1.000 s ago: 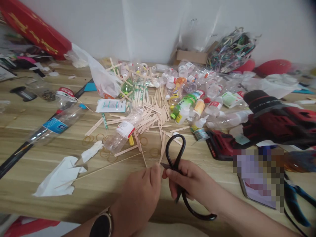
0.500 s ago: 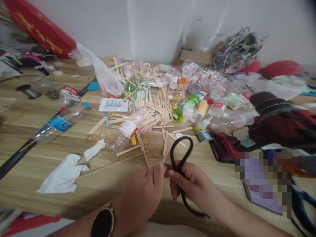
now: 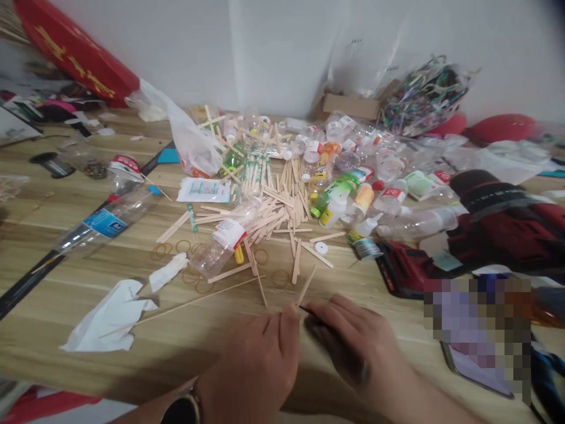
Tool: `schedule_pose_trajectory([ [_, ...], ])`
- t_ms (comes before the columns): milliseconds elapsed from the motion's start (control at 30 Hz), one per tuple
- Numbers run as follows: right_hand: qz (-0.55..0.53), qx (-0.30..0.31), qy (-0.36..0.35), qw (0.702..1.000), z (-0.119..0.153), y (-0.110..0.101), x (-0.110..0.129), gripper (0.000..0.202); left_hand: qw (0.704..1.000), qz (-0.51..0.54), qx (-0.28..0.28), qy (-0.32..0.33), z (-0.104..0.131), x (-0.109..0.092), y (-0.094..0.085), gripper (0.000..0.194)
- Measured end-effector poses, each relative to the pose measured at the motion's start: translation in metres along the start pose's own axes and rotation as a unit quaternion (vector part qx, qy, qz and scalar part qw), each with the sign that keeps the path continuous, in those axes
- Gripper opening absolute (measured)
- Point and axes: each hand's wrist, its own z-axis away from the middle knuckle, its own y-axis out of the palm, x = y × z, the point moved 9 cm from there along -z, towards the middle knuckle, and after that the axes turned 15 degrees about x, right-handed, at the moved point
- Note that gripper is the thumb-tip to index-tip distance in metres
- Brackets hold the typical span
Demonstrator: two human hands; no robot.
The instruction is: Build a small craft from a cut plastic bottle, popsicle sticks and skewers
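My left hand is closed, pinching a short thin wooden stick that slants up past the fingertips. Wrapped in my right hand is a pair of black-handled scissors, smeared by motion and partly hidden by the fingers. Their dark tip lies right beside the stick, close to my left fingertips; whether the blades touch it I cannot tell. Just beyond my hands lie flat craft sticks and a clear plastic bottle on its side.
Many empty bottles crowd the back right. A red and black power tool and a pixelated phone lie at the right. Left are tissues, a long thin stick and a blue-labelled bottle.
The scissors have turned in my right hand: their handle loops stood upright before and now point down, mostly covered. Both hands sit slightly lower in view, and more of the short stick shows.
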Motion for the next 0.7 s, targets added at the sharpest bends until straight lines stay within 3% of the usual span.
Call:
schedule_pose_trajectory([
  [67, 0.118, -0.045, -0.044, 0.991, 0.004, -0.005, 0.011, 0.027, 1.000, 0.018, 0.001, -0.011, 0.001, 0.001, 0.002, 0.028],
  [100, 0.105, -0.043, -0.036, 0.993, 0.003, -0.004, 0.009, 0.026, 1.000, 0.019, -0.002, -0.015, 0.000, 0.002, 0.002, 0.028],
  [167, -0.039, 0.002, 0.025, 0.999, -0.005, 0.005, -0.005, 0.030, 1.000, 0.006, -0.016, -0.015, -0.003, 0.003, -0.002, 0.028],
  [233, -0.208, 0.075, 0.102, 0.970, -0.009, 0.025, -0.018, 0.037, 0.999, -0.007, -0.045, 0.006, -0.006, 0.003, -0.006, 0.028],
  [300, -0.264, 0.106, 0.145, 0.948, -0.008, 0.035, -0.023, 0.042, 0.997, -0.017, -0.071, 0.024, -0.008, 0.008, -0.007, 0.030],
  [333, -0.243, 0.087, 0.151, 0.954, -0.005, 0.032, -0.025, 0.043, 0.997, -0.024, -0.074, 0.012, -0.009, 0.015, -0.006, 0.031],
  [433, -0.110, 0.007, 0.143, 0.984, 0.010, 0.013, -0.033, 0.037, 0.986, 0.001, -0.063, -0.154, -0.005, 0.061, -0.003, 0.029],
  [500, -0.092, 0.015, 0.168, 0.981, 0.020, 0.013, -0.048, 0.029, 0.950, 0.162, -0.029, -0.265, 0.005, 0.093, 0.006, 0.028],
  [533, -0.096, 0.033, 0.187, 0.977, 0.024, 0.016, -0.059, 0.027, 0.920, 0.287, 0.001, -0.267, 0.005, 0.097, 0.016, 0.029],
  [600, -0.061, 0.043, 0.211, 0.975, 0.029, 0.014, -0.077, 0.021, 0.831, 0.495, 0.048, -0.250, 0.005, 0.090, 0.030, 0.034],
  [700, 0.054, 0.027, 0.228, 0.972, 0.029, 0.004, -0.097, 0.018, 0.719, 0.650, 0.085, -0.231, 0.005, 0.069, 0.041, 0.040],
])
